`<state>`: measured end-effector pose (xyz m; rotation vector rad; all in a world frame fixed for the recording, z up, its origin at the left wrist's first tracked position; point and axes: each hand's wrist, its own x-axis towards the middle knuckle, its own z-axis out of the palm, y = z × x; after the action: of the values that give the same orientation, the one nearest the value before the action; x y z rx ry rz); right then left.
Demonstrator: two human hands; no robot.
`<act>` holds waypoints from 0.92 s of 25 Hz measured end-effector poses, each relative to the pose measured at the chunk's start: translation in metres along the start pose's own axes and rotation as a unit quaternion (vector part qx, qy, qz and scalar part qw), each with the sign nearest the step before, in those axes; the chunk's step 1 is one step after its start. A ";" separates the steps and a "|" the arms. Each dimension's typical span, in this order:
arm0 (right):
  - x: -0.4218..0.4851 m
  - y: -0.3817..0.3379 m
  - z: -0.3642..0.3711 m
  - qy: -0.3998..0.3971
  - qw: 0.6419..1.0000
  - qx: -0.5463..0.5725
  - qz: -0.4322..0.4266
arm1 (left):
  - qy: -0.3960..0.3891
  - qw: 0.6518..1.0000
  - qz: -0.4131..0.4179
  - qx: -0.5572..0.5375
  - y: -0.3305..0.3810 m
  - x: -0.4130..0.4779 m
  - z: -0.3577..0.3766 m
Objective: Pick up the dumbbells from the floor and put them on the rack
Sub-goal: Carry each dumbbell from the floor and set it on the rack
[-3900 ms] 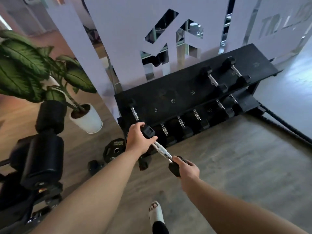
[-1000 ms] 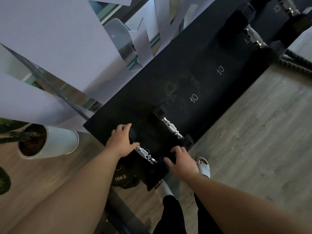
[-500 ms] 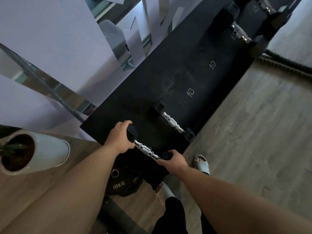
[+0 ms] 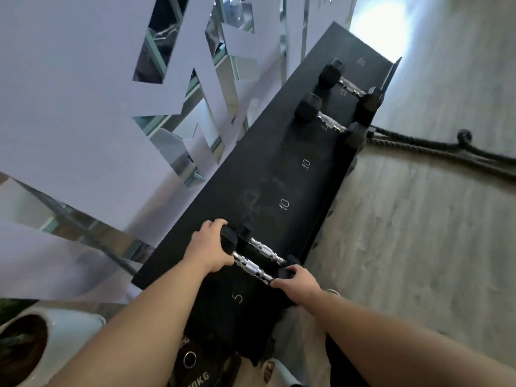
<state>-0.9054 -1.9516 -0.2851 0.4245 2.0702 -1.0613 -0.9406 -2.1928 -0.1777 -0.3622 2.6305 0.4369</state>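
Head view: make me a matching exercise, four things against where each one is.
Things:
1. Left hand
2. Right hand
3. Painted 5
4. Plate marked 10KG

Places:
A. on the near head of the held dumbbell
B. below the rack, at the picture's bottom edge
C. on the far head of the held dumbbell
D. on the rack top, between the two forearms

Pairs: 1-C, 2-A, 3-D, 4-B

The person is showing bare forearms with no sleeves, left hand (image 4: 208,251) and right hand (image 4: 300,283) ungloved, ringless; a pale sandal (image 4: 269,371) at six o'clock.
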 end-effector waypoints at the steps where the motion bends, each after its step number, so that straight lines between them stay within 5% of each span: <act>1: 0.006 -0.010 -0.016 0.011 1.000 0.001 -0.010 | 0.011 1.000 0.001 -0.002 0.013 0.009 -0.008; 23: 0.255 -0.106 -0.271 0.088 0.996 -0.013 0.012 | 0.018 1.000 -0.006 0.012 0.249 0.327 -0.040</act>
<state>-1.2643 -1.8103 -0.3189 0.5467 2.2248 -1.0124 -1.3192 -2.0385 -0.2359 -0.3810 2.6651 0.3980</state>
